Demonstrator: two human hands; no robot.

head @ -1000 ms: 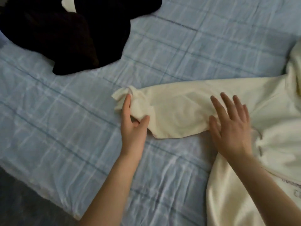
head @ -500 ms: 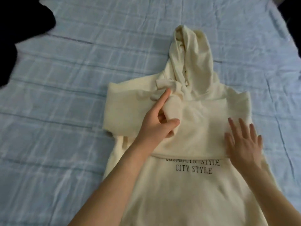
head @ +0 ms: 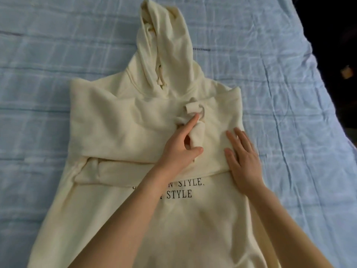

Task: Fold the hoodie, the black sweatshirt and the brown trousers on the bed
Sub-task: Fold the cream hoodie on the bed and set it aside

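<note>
Blue bedsheet [head: 58, 74]; hoodie [head: 116, 122] reading "STYLE".

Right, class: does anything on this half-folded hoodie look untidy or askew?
Yes. The cuff of the sleeve folded across the chest is bunched under the left hand, not flat. The lower sleeve is twisted near the hoodie's left edge.

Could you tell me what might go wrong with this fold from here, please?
The left hand grips only the bunched cuff; on release the sleeve may spring open across the hoodie. The other sleeve looks twisted underneath, so the fold could stay lumpy. The right hand only rests flat, a weak anchor.
</note>
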